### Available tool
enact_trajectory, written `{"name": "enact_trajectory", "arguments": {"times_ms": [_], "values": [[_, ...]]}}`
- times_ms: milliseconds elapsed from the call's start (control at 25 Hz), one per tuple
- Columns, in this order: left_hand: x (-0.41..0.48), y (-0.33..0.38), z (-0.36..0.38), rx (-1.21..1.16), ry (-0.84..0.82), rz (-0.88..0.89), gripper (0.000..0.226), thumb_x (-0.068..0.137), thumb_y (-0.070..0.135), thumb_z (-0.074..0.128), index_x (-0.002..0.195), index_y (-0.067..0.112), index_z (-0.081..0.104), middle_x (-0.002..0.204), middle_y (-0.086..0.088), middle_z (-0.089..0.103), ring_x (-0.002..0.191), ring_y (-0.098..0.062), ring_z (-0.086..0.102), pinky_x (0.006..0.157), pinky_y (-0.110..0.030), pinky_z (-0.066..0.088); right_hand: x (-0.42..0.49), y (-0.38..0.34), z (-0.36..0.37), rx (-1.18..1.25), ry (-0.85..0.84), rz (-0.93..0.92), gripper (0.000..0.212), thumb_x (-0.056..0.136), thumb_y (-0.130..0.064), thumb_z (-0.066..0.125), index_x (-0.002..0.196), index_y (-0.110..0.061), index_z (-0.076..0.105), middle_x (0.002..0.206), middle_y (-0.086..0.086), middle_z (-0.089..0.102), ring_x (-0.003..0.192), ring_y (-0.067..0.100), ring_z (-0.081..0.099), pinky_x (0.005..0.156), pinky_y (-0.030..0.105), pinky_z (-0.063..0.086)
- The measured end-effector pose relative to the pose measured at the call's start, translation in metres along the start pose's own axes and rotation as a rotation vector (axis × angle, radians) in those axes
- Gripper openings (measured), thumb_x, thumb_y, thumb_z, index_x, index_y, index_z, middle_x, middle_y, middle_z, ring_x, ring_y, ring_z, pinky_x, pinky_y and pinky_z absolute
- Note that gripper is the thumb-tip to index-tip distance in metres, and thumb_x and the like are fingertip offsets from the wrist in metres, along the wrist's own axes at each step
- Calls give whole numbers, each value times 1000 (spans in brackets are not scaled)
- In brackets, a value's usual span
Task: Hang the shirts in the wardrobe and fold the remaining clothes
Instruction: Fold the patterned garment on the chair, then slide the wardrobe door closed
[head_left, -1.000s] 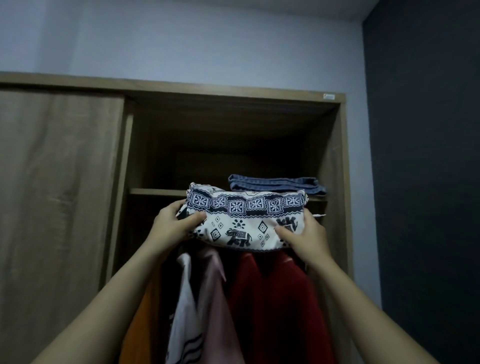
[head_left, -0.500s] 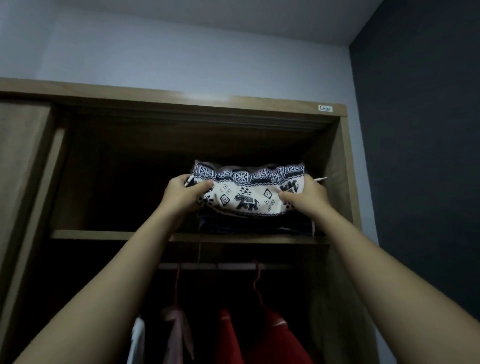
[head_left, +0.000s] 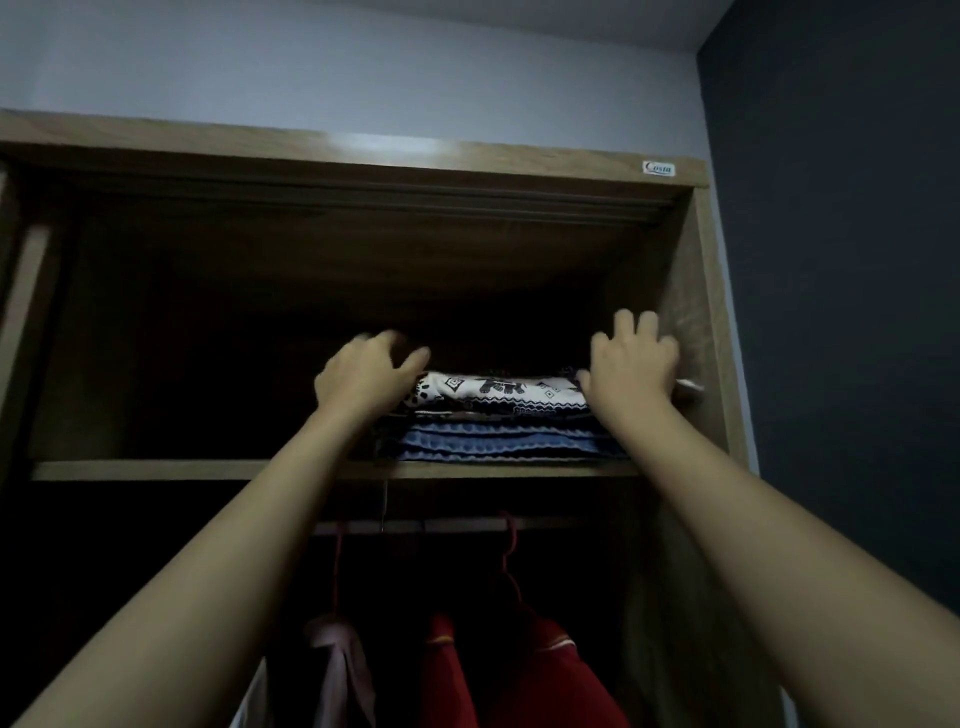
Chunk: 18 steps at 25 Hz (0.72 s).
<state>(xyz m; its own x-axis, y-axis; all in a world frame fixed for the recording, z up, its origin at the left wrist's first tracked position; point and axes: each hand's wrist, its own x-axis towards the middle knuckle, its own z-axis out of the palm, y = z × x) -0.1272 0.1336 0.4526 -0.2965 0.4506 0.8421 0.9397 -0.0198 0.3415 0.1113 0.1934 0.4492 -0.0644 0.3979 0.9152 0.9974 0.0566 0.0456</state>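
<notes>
Patterned folded garment (head_left: 501, 391) atop blue folded clothes (head_left: 504, 441) on the wardrobe's upper shelf (head_left: 208, 470), left hand (head_left: 363, 379) and right hand (head_left: 631, 366) spread loosely at its ends; an uneven nudge could topple the stack.

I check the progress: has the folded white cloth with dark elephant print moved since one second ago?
Yes. The folded white elephant-print cloth went up past the wooden shelf edge and now lies on the folded blue garment.

Wooden shelf (head_left: 208, 470) under folded blue garment (head_left: 498, 441)
</notes>
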Motion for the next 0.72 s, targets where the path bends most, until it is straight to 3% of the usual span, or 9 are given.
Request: {"name": "enact_trajectory", "arguments": {"times_ms": [40, 120, 200, 280, 360, 440, 520, 600, 720], "values": [[-3, 3, -1, -12, -25, 115, 53, 90, 59, 39, 129, 27, 53, 129, -7, 59, 120, -30, 53, 94, -40, 44, 0, 1, 3, -1, -2, -81, 41, 93, -46, 42, 118, -17, 57, 127, 10, 48, 116, 30, 42, 88, 37, 36], [-10, 1, 6, 21, -164, 229, 52, 93, 60, 28, 128, 32, 55, 126, -6, 62, 119, -30, 54, 94, -41, 44, -1, 4, 11, 157, -180, -141, 48, 97, -44, 27, 121, -15, 57, 128, 13, 54, 118, 32, 48, 94, 39, 37], [-13, -9, 14, 144, -232, 209, 57, 93, 63, 21, 128, 34, 54, 126, -9, 61, 117, -33, 54, 92, -44, 45, -4, 6, 14, 292, -423, -57, 56, 98, -45, 18, 125, -12, 55, 130, 16, 54, 118, 34, 51, 94, 39, 39], [-11, -11, 14, 178, -231, 184, 59, 92, 64, 19, 127, 32, 55, 126, -11, 60, 115, -34, 54, 91, -45, 45, -4, 6, 12, 270, -486, 8, 59, 98, -45, 16, 129, -10, 52, 132, 17, 53, 119, 34, 50, 93, 39, 39], [-11, -6, 10, 155, -222, 202, 59, 93, 63, 20, 126, 30, 55, 126, -10, 60, 116, -33, 54, 92, -44, 44, -8, 3, 4, 196, -422, 33, 60, 98, -45, 17, 132, -7, 48, 135, 19, 48, 123, 36, 45, 97, 41, 36], [-16, -8, 9, 33, -136, 222, 58, 94, 59, 24, 130, 24, 53, 133, -10, 56, 123, -30, 50, 99, -43, 41, -21, -3, 0, 179, -212, 56, 59, 98, -43, 22, 134, -2, 44, 141, 23, 41, 131, 39, 34, 106, 44, 29], [-29, -17, 4, -124, 15, 228, 56, 97, 51, 29, 138, 15, 46, 143, -10, 47, 133, -25, 42, 109, -37, 32, -49, -18, -1, 325, 55, 1, 55, 96, -39, 29, 130, 0, 48, 140, 24, 42, 132, 39, 33, 109, 44, 27], [-57, -35, -4, -225, 133, 241, 55, 98, 46, 33, 138, 11, 46, 143, -10, 47, 135, -21, 40, 112, -32, 30, -93, -44, -1, 510, 218, -84, 58, 90, -40, 29, 125, 0, 54, 132, 22, 52, 127, 38, 42, 107, 42, 33], [-123, -72, -12, -275, 170, 273, 56, 94, 43, 34, 138, 11, 46, 144, -8, 46, 135, -16, 40, 111, -25, 27, -173, -91, 6, 693, 149, -220, 61, 89, -43, 31, 131, -2, 51, 134, 17, 53, 129, 33, 44, 108, 41, 34]]}}
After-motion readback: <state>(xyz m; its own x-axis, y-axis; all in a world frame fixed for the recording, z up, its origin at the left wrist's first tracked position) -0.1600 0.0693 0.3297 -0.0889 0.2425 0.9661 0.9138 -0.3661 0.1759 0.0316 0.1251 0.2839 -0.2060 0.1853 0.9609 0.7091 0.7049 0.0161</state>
